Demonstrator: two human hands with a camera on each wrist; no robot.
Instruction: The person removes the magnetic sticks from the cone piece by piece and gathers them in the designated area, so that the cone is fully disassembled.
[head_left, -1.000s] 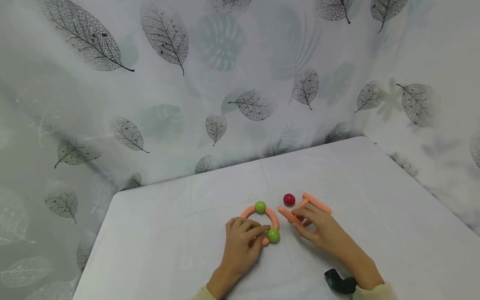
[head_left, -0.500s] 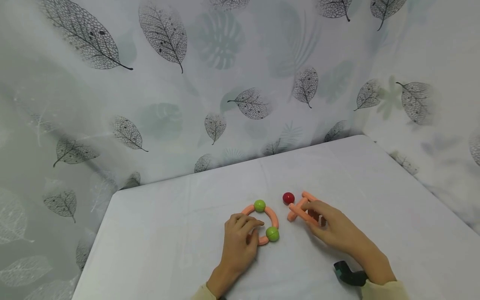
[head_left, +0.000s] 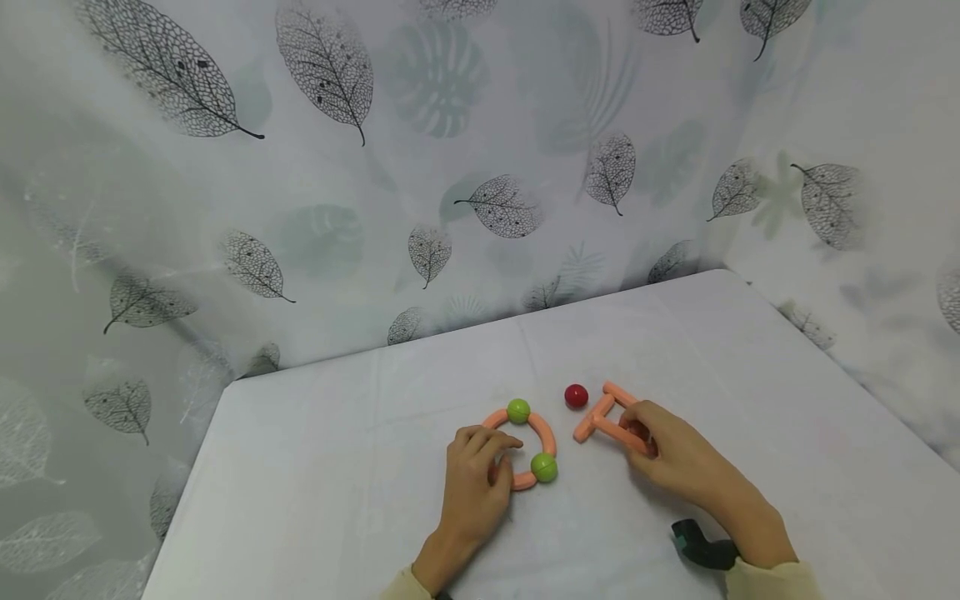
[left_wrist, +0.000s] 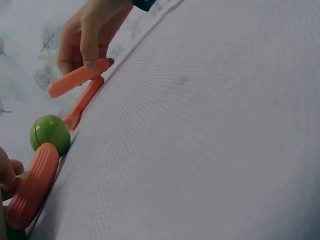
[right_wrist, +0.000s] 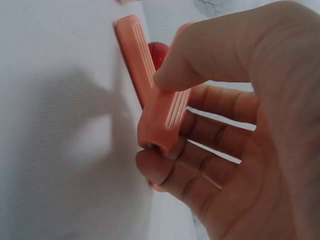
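My left hand [head_left: 475,479] lies over the left side of a ring made of curved orange magnetic rods [head_left: 543,433] and green balls [head_left: 544,467]. Its fingers are loosely bent and hide part of the ring. In the left wrist view a ribbed curved rod [left_wrist: 35,185] and a green ball [left_wrist: 50,135] sit beside its fingertips [left_wrist: 7,172]. My right hand [head_left: 672,446] pinches a straight orange magnetic rod [head_left: 622,433] between thumb and fingers. The rod's near end shows in the right wrist view, and its far end lies over another straight rod [head_left: 594,418].
Behind the rods sits a red ball [head_left: 576,396], with one more straight rod [head_left: 618,392] to its right. A dark bent object [head_left: 702,546] is at my right wrist. Leaf-patterned cloth [head_left: 480,167] rises behind the white table [head_left: 315,475].
My right hand has drawn the straight rod to the right and lowered it across the other rod. My left index finger has drawn back from the green ball.
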